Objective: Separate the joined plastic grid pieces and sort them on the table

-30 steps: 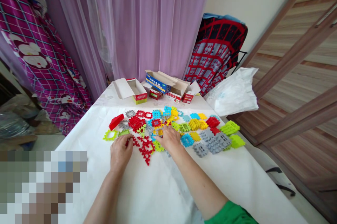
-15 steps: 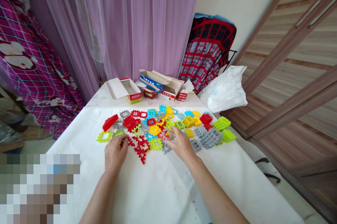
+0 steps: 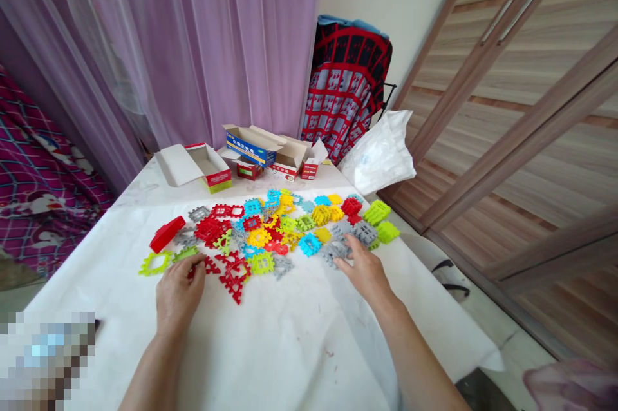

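Here both hands' fingers lie loosely open, holding nothing, the right hand (image 3: 364, 269) touching grey pieces (image 3: 338, 248).

pixelated patch (image 3: 46, 359) at lower left, forearms cut off by bottom edge

A blue carton (image 3: 248, 145) lying open at the far edge of the table (image 3: 290, 346) carries a white strip with a row of dark characters along its side (they look like Chinese print, too small and blurred to make out). The red-and-white boxes (image 3: 284, 169) beside it bear small print that is likewise unreadable. No other writing shows.
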{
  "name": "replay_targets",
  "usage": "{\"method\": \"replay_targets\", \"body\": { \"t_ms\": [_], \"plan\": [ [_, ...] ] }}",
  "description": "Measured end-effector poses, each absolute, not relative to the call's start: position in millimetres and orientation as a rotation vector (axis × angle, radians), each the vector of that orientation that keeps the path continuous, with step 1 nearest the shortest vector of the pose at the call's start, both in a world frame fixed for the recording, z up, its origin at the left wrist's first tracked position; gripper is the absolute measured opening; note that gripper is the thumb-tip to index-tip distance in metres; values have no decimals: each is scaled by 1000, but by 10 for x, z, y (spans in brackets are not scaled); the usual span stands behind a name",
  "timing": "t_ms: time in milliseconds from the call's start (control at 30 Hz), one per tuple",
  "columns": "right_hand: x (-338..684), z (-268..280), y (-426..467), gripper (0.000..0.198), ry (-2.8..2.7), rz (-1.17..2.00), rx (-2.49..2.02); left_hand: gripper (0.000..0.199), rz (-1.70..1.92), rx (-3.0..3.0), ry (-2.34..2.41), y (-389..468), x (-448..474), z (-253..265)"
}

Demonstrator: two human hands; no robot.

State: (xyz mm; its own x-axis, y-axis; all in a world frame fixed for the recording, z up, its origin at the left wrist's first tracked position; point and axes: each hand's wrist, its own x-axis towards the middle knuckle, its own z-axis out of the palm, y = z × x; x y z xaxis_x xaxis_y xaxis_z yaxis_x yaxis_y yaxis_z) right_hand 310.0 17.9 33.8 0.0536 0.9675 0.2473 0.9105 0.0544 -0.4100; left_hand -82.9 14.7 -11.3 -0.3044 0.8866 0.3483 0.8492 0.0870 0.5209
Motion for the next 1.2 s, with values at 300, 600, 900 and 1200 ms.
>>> {"method": "replay_targets", "body": {
  "t_ms": [300,600,900,1200],
  "plan": [
    [3051,398,117,53,-1900,110,-2071,37,996,1827,2272,164,-854,-128],
    [3033,405,121,54,-1965,117,-2154,35,1023,1820,2267,168,-840,-123],
    [3015,379,126,54,-1986,150,-2153,33,1014,1822,2272,155,-841,-111],
    [2969,490,89,55,-2020,107,-2155,34,1019,1813,2274,156,-827,-100]
  ]
}}
